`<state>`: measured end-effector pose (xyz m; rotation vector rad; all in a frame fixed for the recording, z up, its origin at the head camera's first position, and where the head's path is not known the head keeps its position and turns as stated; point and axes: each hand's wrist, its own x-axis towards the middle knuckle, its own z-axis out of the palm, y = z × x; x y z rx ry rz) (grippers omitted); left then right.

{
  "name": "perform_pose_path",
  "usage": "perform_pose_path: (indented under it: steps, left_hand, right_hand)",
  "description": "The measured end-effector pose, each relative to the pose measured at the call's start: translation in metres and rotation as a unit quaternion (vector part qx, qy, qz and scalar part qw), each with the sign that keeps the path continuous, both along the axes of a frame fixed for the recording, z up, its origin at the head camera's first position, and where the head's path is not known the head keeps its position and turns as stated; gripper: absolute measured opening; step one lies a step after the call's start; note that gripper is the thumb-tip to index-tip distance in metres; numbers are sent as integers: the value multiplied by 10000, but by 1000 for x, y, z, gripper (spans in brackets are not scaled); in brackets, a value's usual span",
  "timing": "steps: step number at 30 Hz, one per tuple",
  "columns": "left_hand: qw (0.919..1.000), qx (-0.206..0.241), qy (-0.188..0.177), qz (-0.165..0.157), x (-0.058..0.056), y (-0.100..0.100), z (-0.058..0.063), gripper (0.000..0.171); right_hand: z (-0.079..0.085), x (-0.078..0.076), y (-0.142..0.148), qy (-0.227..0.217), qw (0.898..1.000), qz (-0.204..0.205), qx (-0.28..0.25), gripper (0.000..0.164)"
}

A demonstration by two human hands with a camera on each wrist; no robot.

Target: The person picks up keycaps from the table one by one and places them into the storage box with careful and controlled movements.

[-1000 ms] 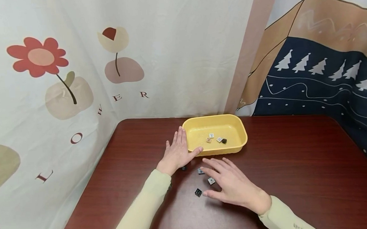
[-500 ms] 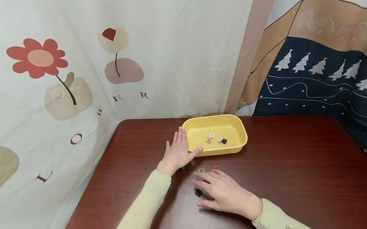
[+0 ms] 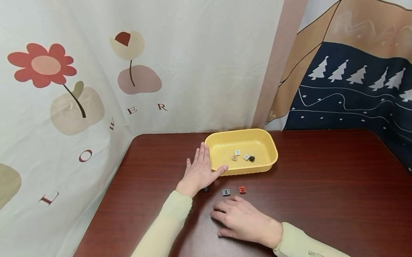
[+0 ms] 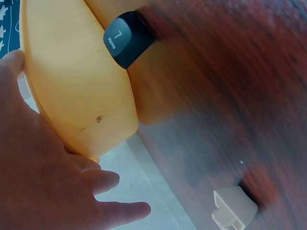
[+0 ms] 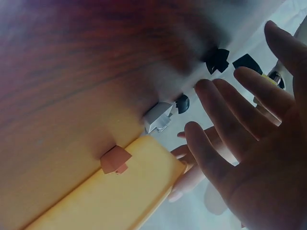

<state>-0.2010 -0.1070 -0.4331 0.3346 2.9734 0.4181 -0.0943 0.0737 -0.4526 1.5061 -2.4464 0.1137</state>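
Observation:
My left hand point(image 3: 198, 171) lies with straight fingers along the left end of a yellow plastic tub point(image 3: 273, 162), thumb over its near rim. Close to that hand is a black keycap point(image 4: 125, 40) marked 7 and Home; a beige keycap point(image 4: 235, 208) lies farther off in the left wrist view. My right hand point(image 3: 246, 220) hovers low over the table, fingers loosely bent and spread, nothing visible in its grasp. A grey keycap point(image 3: 226, 192) and a red keycap point(image 3: 242, 189) sit just beyond its fingers. In the right wrist view a black keycap point(image 5: 217, 60) is near the fingertips.
Inside the tub are several keycaps, among them a white keycap point(image 3: 237, 153), an orange-tan keycap point(image 3: 234, 158) and a black keycap point(image 3: 252, 158). The dark red table point(image 3: 332, 184) meets a printed curtain point(image 3: 196, 67) along its back edge.
My right hand has drawn back toward the near left, over where a white and a black keycap lay. The grey and red keycaps came into full view. The left hand stays put.

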Motion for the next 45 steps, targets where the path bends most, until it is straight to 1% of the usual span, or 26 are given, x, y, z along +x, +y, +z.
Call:
perform_pose_path:
  steps: [7,13,19,26,30,33,38,41,45]
  left_hand:
    - [10000,7,-2,-2,-1,1,1,115]
    - [10000,2,9,0,-1,0,0,115]
    - [10000,14,43,3,-1,0,0,115]
    - [10000,2,31,17,0,0,0,115]
    - [10000,-10,20,14,0,0,0,115]
    - [10000,-13,-4,19,0,0,0,116]
    - [10000,10,-24,25,0,0,-1,116]
    - [10000,23,-8,23,0,0,-1,116]
    - [10000,46,-24,42,0,0,0,115]
  right_hand:
    - [-3,2,-2,321,9993,-20,170,29]
    - [-4,4,-3,359,9994,-7,27,15]
    - [-3,5,-2,308,9994,24,-151,11]
    - [-2,7,0,275,9996,22,22,13]
    - [-2,7,0,158,9999,19,32,14]
    - [0,7,2,17,10000,38,-54,15]
    - [8,5,6,-356,9987,55,-371,16]
    - [12,3,10,-594,9966,14,-574,12]
    - [15,0,17,-610,9946,-115,-828,6]
